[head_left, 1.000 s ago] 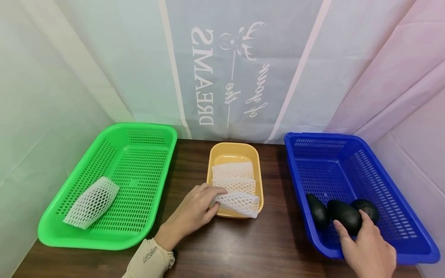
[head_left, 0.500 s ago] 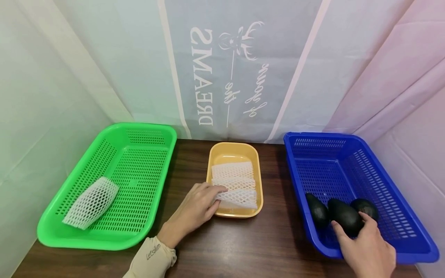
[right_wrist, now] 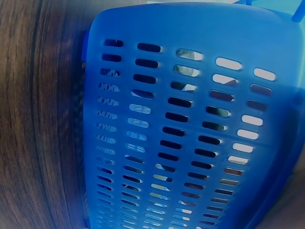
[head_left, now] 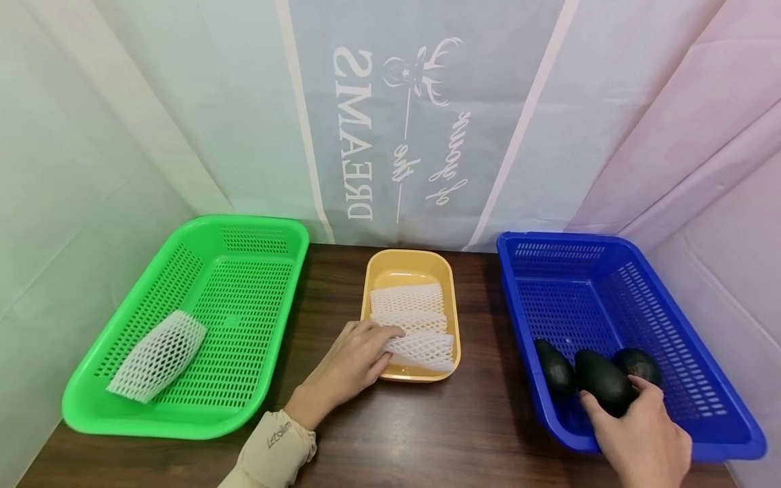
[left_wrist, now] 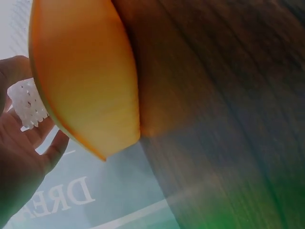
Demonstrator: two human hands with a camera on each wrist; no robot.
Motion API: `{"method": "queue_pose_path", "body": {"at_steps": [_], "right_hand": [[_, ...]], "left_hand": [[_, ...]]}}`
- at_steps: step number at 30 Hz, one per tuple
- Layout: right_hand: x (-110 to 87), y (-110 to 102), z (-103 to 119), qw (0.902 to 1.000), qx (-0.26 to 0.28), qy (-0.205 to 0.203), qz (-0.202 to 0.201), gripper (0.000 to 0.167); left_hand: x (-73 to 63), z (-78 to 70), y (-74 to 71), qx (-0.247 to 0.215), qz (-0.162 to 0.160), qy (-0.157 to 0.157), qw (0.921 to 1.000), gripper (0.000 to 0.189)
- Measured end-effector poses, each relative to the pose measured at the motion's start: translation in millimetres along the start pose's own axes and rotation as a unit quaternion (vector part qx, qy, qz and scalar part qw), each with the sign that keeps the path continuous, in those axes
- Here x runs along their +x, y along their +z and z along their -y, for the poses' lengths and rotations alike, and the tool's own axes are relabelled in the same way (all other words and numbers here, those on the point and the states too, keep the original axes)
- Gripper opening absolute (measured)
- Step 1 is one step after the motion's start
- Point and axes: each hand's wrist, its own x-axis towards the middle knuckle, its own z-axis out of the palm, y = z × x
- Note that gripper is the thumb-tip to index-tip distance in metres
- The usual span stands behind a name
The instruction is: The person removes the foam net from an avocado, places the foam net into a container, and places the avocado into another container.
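My left hand (head_left: 354, 359) reaches over the near left side of the yellow tray (head_left: 415, 259) and pinches the end of a white foam net sleeve (head_left: 424, 350). Two more foam net sleeves (head_left: 407, 298) lie flat behind it in the tray. In the left wrist view, the pinched net (left_wrist: 29, 102) shows between thumb and fingers beside the tray's wall. My right hand (head_left: 643, 430) grips a dark avocado (head_left: 603, 381) in the near end of the blue basket (head_left: 517, 305), thumb on its left. Avocados lie on either side of it. The basket wall hides this hand in the right wrist view.
A green basket (head_left: 287, 325) stands at the left, holding one net-wrapped dark avocado (head_left: 160, 356). Dark wooden table (head_left: 421, 434) shows between the containers. A printed curtain (head_left: 403, 135) hangs close behind them.
The pinched net's free end, which hung over the tray's near rim, now lies inside the tray. My left hand has shifted slightly right. The right hand keeps its grip and has barely moved.
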Motion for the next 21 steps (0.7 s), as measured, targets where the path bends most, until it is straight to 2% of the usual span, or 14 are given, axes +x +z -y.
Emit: {"method": "queue_pose_path", "body": {"at_steps": [4, 9, 15, 21], "right_hand": [[3.5, 1.0, -0.8, 1.0, -0.006, -0.001, 0.004, 0.094], [7.3, 1.7, -2.5, 0.9997, -0.019, -0.01, 0.011, 0.094], [7.8, 2.9, -2.7, 0.9999, -0.011, -0.005, 0.01, 0.092], [7.0, 1.7, -2.9, 0.9998, -0.011, 0.004, 0.015, 0.092]], "left_hand": [[-1.8, 2.0, 1.4, 0.024, 0.003, 0.001, 0.9997, 0.035], [-2.9, 4.3, 0.4, 0.051, 0.033, -0.015, 0.9981, 0.033], [0.6, 2.6, -3.1, 0.048, 0.074, -0.045, 0.9951, 0.033], [2.4, 0.7, -6.6, 0.036, 0.086, -0.053, 0.9943, 0.038]]}}
